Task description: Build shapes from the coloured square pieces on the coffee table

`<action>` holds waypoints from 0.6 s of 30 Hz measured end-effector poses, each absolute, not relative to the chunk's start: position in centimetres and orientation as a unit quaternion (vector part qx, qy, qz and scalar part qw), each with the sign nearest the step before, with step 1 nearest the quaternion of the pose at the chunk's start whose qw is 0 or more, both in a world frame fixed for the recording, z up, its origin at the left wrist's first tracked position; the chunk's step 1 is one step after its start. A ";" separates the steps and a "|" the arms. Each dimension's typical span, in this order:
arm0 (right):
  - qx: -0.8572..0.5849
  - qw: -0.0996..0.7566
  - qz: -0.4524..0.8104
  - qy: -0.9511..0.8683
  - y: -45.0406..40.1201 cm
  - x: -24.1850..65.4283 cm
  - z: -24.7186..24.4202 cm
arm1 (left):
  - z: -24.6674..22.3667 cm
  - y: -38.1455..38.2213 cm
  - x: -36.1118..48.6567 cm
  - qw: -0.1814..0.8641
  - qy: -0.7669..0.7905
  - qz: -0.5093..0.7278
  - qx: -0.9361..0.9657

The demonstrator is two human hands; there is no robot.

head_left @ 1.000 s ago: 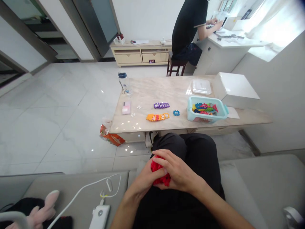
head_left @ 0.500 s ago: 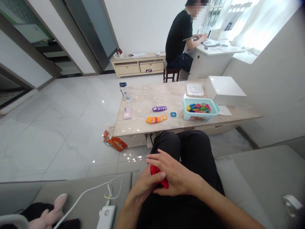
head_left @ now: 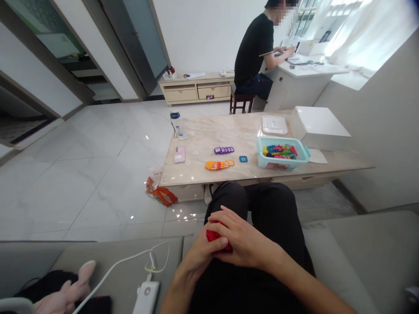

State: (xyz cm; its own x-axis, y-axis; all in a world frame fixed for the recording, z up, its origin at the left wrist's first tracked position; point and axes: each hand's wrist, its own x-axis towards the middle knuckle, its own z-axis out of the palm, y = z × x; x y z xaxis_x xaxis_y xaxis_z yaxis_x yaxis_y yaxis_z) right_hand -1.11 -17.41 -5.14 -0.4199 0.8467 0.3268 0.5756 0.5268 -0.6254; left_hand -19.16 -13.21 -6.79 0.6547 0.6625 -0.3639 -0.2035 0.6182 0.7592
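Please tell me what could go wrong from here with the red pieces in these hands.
The red interlocking plastic pieces sit cupped between the left hand and the right hand over the lap, with no tray beneath them. A dropped piece might roll off the black trousers onto the marble floor and slide away. Also, the white cable lies near the left arm, so a careless movement could catch it and pull the white power bank.
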 end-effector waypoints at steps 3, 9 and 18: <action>-0.416 0.318 0.239 -0.818 -17.2 -1.0 -5.3 | -7.0 -13.2 -19.5 0.844 0.325 0.271 0.330; -0.420 0.328 0.256 -0.806 -17.0 -0.7 -5.1 | -7.0 -13.4 -18.9 0.860 0.322 0.271 0.291; -0.449 0.346 0.204 -0.799 -16.3 -0.2 -4.8 | -8.2 -12.7 -19.3 0.860 0.342 0.254 0.280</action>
